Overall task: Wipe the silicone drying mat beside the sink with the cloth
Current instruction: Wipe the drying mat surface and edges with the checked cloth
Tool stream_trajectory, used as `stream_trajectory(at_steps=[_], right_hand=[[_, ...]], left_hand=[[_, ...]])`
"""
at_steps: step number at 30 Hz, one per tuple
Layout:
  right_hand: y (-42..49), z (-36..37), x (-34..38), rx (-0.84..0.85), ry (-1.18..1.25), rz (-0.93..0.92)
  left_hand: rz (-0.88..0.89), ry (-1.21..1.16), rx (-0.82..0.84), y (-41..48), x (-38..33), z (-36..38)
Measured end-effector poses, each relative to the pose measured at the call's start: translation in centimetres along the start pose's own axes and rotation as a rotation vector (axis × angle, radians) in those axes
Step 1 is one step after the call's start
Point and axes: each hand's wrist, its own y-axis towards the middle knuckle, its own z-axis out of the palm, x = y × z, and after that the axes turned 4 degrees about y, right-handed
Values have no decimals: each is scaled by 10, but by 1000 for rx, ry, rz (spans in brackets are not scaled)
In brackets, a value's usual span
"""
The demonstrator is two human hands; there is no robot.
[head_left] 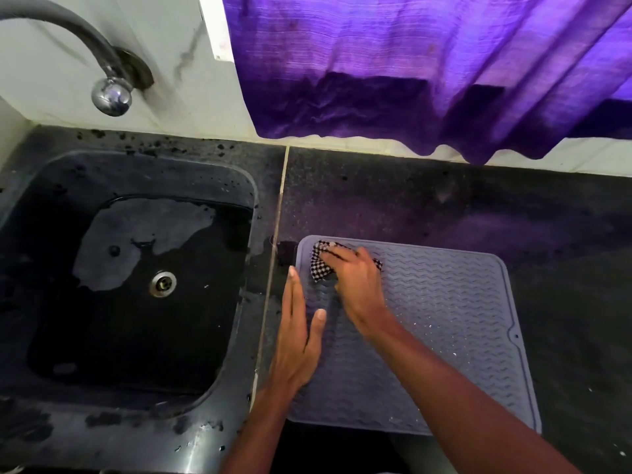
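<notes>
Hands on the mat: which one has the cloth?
The right hand, holding the checked cloth at the far left corner of the silicone drying mat; the left hand lies flat, fingers straight, on its left edge.

A checkered cloth (318, 270) is held by the right hand (357, 283) against the far left corner of the grey silicone mat (444, 319). The left hand (297, 340) is laid flat along the mat's left edge, beside the black sink (239, 268).
</notes>
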Motion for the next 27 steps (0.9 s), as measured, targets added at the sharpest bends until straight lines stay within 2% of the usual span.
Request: stream_trajectory(at_steps=[6,9,11,14,17,23,27], right_hand=[[10,-3,9,-50,50,-1],[7,5,14,53,12,-19],[7,4,10,46,61,28],[4,-20,-6,-138,100,155],[-6,-41,-29,-305,34,277],[-28,-8,-43,-82,-104,417],[-22,9,-19,-166,15,530]], left_hand=[[10,5,-2,0,0,1],[24,1,-1,0,1,1],[33,9,6,0,1,1],[32,11,22,-1,2,0],[28,-17,28,-1,2,-2],[-21,-89,-21,-3,1,-5],[-158,-201,-109,-1,3,-12]])
